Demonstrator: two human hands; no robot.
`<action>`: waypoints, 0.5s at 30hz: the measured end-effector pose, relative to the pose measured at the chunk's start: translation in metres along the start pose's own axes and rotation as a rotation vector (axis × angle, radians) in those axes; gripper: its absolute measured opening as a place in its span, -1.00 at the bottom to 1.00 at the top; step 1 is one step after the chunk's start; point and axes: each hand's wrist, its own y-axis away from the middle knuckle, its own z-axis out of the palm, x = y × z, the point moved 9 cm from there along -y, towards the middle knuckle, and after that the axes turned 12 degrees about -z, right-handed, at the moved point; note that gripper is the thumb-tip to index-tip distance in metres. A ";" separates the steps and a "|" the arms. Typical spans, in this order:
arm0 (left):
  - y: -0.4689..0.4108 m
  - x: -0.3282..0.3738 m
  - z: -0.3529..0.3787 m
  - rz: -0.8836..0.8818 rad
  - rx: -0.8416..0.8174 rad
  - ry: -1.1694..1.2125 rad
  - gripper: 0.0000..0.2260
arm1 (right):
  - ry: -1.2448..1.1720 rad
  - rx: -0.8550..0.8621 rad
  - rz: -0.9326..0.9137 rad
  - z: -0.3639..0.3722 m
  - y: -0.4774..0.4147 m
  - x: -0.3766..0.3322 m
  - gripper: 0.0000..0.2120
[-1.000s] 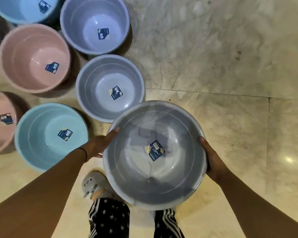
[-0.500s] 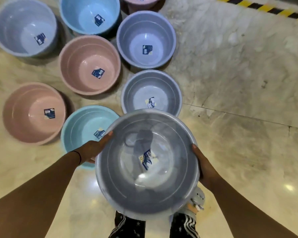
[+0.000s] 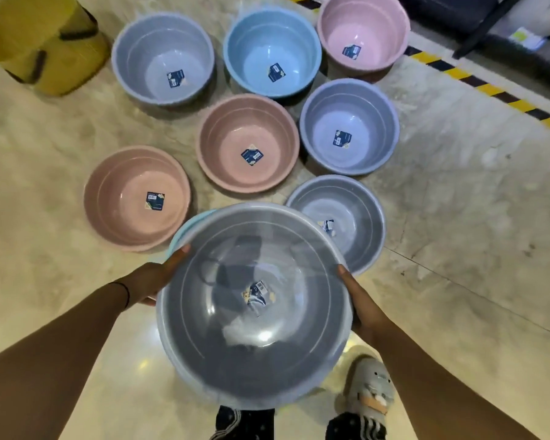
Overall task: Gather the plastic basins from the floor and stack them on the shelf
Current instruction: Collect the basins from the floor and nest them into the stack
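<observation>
I hold a large grey plastic basin above the floor, a sticker in its bottom. My left hand grips its left rim and my right hand grips its right rim. Under its upper left edge a light blue basin peeks out, mostly hidden. Several more basins lie on the floor ahead: a grey one, two pink-brown ones, a lilac one, a grey-blue one, a blue one and a pink one.
A yellow container stands at the top left. A black-and-yellow hazard stripe crosses the floor at the upper right, with dark objects beyond it. My slippered foot is at the bottom right. Bare marble floor lies to the right.
The view has swung up and right, bringing more basins, the yellow container and the hazard stripe into sight. The held grey basin now covers most of the light blue basin.
</observation>
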 end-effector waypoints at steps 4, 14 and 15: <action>-0.003 0.002 -0.004 -0.006 -0.006 0.053 -0.13 | 0.037 -0.051 -0.017 0.008 -0.025 -0.027 -0.33; 0.007 0.043 0.074 -0.104 -0.023 0.308 -0.23 | 0.126 -0.190 0.080 -0.059 -0.073 -0.098 -0.42; 0.012 0.051 0.087 -0.113 -0.037 0.335 -0.26 | 0.131 -0.196 0.093 -0.074 -0.076 -0.106 -0.42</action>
